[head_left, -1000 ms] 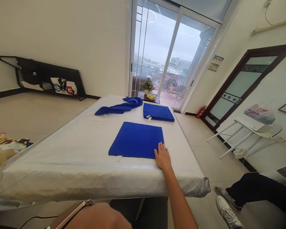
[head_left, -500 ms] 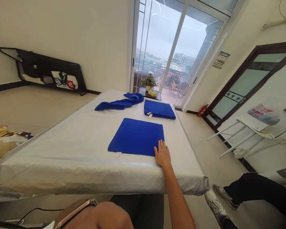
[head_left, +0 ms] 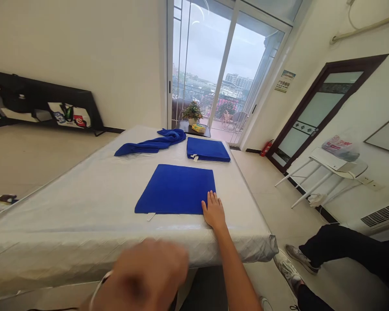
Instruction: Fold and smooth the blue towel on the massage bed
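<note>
Our right hand (head_left: 214, 211) lies palm down with its fingers loosely spread, and the fingers (head_left: 210, 199) rest on the near right corner of a folded blue towel (head_left: 175, 189); it pinches nothing. Our left hand (head_left: 142, 272) is a blur close to the camera, raised in front of the near edge of the mattress; we cannot tell whether its fingers are open or closed, or whether it holds anything.

The towel lies flat and square near the middle of the near edge of a plastic-wrapped mattress (head_left: 84, 224), and a small white tag (head_left: 151, 216) pokes out from its near left corner. Toward the far edge, straight ahead of it and well apart, sits a second folded blue towel (head_left: 208, 149); a crumpled blue towel (head_left: 151, 144) lies along the far edge to its left, just beside it.

Past the far edge stands a dark side table (head_left: 192, 128) with a potted plant (head_left: 192, 111) and a yellow packet (head_left: 198, 128) on it; behind them is a glass sliding door (head_left: 201, 65). At lower right, off the mattress, another person's legs in black trousers (head_left: 343, 246) stretch across the tiled floor (head_left: 266, 194).
</note>
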Action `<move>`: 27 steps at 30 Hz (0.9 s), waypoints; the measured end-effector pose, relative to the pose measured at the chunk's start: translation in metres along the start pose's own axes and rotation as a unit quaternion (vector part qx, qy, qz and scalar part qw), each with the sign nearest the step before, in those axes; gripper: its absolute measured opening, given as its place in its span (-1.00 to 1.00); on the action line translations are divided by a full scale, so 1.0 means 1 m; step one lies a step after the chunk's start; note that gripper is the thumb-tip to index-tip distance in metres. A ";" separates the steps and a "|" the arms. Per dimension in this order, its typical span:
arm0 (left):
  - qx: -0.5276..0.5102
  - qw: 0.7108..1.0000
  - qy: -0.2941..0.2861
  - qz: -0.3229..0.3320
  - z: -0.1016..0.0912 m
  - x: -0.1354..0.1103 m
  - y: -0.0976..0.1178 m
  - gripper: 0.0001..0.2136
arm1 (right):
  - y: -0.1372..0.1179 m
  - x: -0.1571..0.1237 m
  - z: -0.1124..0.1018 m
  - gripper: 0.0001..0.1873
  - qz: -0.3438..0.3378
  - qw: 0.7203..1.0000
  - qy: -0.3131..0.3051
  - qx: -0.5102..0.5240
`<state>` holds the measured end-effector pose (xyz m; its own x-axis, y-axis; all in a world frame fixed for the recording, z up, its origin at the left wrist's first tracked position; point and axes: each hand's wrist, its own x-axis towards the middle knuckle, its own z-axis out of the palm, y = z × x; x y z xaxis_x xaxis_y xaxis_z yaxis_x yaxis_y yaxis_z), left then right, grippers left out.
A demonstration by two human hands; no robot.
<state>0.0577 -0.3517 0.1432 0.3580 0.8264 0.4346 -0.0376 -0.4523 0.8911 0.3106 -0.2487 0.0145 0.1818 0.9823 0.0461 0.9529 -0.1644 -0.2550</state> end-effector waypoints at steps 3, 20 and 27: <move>-0.016 0.990 -0.139 0.022 0.033 0.066 -0.028 -0.54 | 0.001 -0.002 -0.001 -0.33 -0.005 1.000 0.013 0.000; 0.513 0.813 -0.275 0.007 -0.010 0.104 -0.218 -0.35 | -0.002 -0.002 -0.002 -0.30 0.009 1.000 0.003 0.010; 0.569 0.796 -0.188 -0.085 -0.090 0.056 -0.218 -0.30 | -0.001 -0.001 -0.002 -0.29 0.011 1.000 -0.006 0.004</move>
<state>0.0026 -0.1762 -0.0151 0.5288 0.8466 0.0595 0.8346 -0.5315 0.1446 0.3096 -0.2497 0.0167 0.1991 0.9796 0.0286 0.9469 -0.1848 -0.2630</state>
